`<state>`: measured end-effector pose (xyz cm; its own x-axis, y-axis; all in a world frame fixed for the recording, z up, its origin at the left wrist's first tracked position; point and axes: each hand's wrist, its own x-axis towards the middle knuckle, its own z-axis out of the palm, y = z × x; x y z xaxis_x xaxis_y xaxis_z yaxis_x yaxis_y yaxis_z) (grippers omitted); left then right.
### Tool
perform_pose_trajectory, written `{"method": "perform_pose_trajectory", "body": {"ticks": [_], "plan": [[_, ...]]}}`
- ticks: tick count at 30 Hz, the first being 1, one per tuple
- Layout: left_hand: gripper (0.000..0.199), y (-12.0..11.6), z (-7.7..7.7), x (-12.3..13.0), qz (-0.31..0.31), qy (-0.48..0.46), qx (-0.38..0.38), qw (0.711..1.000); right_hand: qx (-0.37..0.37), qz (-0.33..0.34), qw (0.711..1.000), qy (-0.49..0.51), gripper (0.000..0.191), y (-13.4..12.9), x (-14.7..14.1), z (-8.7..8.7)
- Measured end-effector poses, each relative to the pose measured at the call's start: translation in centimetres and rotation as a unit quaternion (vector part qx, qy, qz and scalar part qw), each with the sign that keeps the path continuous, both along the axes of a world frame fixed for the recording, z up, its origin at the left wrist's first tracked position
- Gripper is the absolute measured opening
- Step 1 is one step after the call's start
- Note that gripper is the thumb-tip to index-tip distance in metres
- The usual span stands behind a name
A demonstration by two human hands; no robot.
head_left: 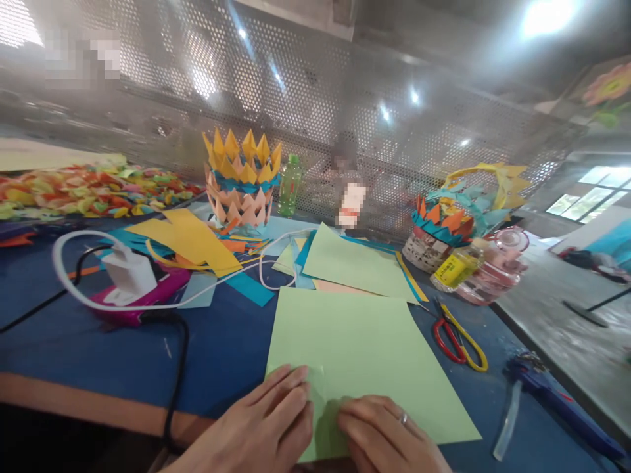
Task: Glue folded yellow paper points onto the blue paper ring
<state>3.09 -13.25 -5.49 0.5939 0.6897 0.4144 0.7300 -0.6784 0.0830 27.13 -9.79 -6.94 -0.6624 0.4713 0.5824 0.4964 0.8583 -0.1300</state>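
A sheet of light green paper lies on the blue table before me, with its near left part folded over in a narrow flap. My left hand is closed on this flap, fingers together and bent over the paper's left edge. Beside it, my right hand, with a ring on one finger, has its fingers curled on the near edge of the same sheet. Its thumb is hidden. More green paper sits just behind, over blue, yellow and peach sheets.
Red-and-yellow-handled scissors and a blue glue gun lie to the right. On the left are a purple power strip with a white charger and cables. Behind stand a folded-paper basket, a green bottle and a paper-trimmed container.
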Motion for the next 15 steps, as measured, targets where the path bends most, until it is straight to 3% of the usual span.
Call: {"method": "perform_pose_trajectory", "body": {"ticks": [4, 7, 11, 15], "plan": [[0.039, 0.0, 0.2, 0.1, -0.003, 0.013, -0.028, 1.0, -0.046, 0.031, 0.997, -0.044, 0.021, 1.0, 0.0, 2.9], [0.04, 0.0, 0.2, 0.1, -0.001, 0.037, -0.042, 0.998, -0.143, -0.011, 0.985, -0.092, 0.015, 1.8, -1.3, 4.1], [0.028, 0.2, -0.2, 0.1, -0.006, 0.038, -0.007, 0.999, -0.26, -0.119, 0.951, -0.115, 0.013, 3.5, -3.7, 4.2], [0.026, 0.5, -1.0, 0.0, -0.015, 0.029, 0.028, 0.999, -0.31, -0.148, 0.931, -0.127, 0.018, 4.9, -5.2, 3.8]]}}
